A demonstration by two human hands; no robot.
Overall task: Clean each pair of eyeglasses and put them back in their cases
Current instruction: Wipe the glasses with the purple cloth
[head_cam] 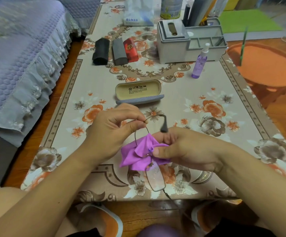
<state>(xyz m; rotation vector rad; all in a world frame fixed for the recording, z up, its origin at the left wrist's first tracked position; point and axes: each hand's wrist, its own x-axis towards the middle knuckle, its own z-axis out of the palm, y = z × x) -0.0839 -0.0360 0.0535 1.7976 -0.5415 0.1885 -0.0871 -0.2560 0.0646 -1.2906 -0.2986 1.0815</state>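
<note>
Thin-framed eyeglasses hang over the table's near edge, one lens pointing down toward me. My left hand pinches the frame near the upper temple hinge. My right hand pinches a crumpled purple cloth around the upper lens, thumb on top. A dark temple tip sticks up above my right fingers. An open case with a tan lining and printed text lies just beyond my hands. Further back lie three closed cases: black, grey and red.
A purple spray bottle stands right of the open case. Behind it sits a grey desk organiser, with a tissue pack and a tin at the table's far end. A covered sofa lies left, an orange stool right.
</note>
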